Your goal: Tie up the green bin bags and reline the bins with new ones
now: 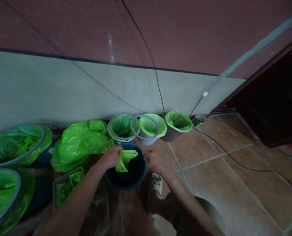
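Note:
A dark blue bin (pixel 126 182) stands on the tiled floor in front of me. My left hand (pixel 111 156) is closed on a folded green plastic bag (pixel 124 159), holding it over the bin's opening. My right hand (pixel 154 160) is at the bin's right rim, fingers pinched towards the bag's end; what it grips is hard to make out. A grey ring (pixel 133 128) leans on the lined bins behind.
Three small bins lined with green bags (pixel 178 122) stand along the wall. A pile of green bags (pixel 79 142) lies to the left, with larger lined bins (pixel 15 144) at the far left. A clear tray (pixel 67 186) holds more bags. Cables (pixel 246 167) cross the floor. My sandalled foot (pixel 154 186) is near the bin.

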A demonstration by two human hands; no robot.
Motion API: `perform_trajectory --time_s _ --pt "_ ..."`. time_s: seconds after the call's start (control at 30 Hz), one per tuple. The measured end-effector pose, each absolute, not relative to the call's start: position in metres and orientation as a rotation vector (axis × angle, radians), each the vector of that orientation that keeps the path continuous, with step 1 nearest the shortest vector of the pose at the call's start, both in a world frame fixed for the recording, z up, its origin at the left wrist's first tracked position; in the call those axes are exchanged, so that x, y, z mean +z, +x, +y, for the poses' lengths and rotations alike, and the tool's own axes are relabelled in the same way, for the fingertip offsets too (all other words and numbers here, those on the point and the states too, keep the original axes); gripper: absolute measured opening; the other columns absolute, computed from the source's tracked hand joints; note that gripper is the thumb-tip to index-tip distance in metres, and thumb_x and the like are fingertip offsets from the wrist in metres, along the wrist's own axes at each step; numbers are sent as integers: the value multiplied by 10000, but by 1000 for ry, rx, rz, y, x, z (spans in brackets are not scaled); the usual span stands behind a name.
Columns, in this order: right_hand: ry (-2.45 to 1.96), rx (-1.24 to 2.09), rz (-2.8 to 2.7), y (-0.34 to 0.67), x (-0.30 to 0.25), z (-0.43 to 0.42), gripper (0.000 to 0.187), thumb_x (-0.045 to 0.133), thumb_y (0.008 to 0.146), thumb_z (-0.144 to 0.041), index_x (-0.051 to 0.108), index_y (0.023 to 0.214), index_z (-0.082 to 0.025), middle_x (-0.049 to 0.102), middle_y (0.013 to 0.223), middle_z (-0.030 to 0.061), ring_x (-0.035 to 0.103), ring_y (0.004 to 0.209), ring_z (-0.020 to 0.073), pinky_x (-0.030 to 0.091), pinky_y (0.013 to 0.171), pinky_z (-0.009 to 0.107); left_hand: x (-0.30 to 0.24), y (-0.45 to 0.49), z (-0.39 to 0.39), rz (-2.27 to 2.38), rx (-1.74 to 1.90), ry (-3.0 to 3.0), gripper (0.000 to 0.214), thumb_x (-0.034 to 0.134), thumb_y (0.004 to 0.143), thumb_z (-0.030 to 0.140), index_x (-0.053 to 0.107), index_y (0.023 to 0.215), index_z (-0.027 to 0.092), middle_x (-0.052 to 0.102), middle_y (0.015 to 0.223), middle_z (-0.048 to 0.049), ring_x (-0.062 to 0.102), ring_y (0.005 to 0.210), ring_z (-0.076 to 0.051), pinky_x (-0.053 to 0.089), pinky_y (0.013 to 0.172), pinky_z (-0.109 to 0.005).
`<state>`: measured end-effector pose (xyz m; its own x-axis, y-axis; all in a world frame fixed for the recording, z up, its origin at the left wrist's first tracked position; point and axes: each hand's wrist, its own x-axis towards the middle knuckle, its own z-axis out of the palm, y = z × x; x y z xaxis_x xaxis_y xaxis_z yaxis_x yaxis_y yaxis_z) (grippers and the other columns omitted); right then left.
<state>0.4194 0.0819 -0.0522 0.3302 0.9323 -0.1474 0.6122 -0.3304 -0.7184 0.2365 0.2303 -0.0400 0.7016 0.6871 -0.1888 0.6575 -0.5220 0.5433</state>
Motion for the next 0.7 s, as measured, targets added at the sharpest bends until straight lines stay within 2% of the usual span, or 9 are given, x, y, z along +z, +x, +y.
perform_trajectory --time_s 0.07,0.17,0.27,0.43,0.57,0.7 --pt "-2067 751 -1421 407 -53 83 351 561 843 -220 614 1190 -218 683 1135 73 616 1064 218 453 932 330 -58 256 211 941 14 2278 286 481 774 111 692 962 154 713 1052 -103 647 1017 -227 458 938 -323" --pt "-2150 734 -1458 392 -59 81 456 538 870 -242 509 1319 -162 636 1223 128 597 1121 228 440 961 338 -78 269 192 831 -12 2158 257 533 768 125 685 975 145 723 1022 -96 659 974 -206 459 886 -290" --pt "-2225 768 -1479 382 -67 77 428 523 864 -198 530 1286 -131 618 1225 161 612 1086 240 443 950 339 -87 270 183 848 -15 2065 172 607 741 181 680 891 143 727 897 -78 664 853 -201 466 769 -274" --pt "-2156 822 -1473 375 -76 73 368 534 832 -132 579 1197 -155 640 1175 130 616 1064 224 444 948 318 -92 268 180 978 -31 1902 118 641 674 198 676 766 133 683 722 -37 625 715 -182 441 646 -257" --pt "-2078 766 -1387 382 -76 75 333 549 807 -115 600 1130 -176 651 1143 97 621 1027 189 443 942 277 -92 268 182 960 35 1589 231 579 742 301 687 854 129 694 747 -40 629 706 -174 465 652 -265" --pt "-2110 755 -1292 393 -73 77 363 561 801 -136 590 1163 -154 667 1118 109 645 956 186 472 884 277 -85 264 194 977 -87 1834 138 588 699 233 688 743 148 697 724 -44 637 712 -184 465 660 -267"
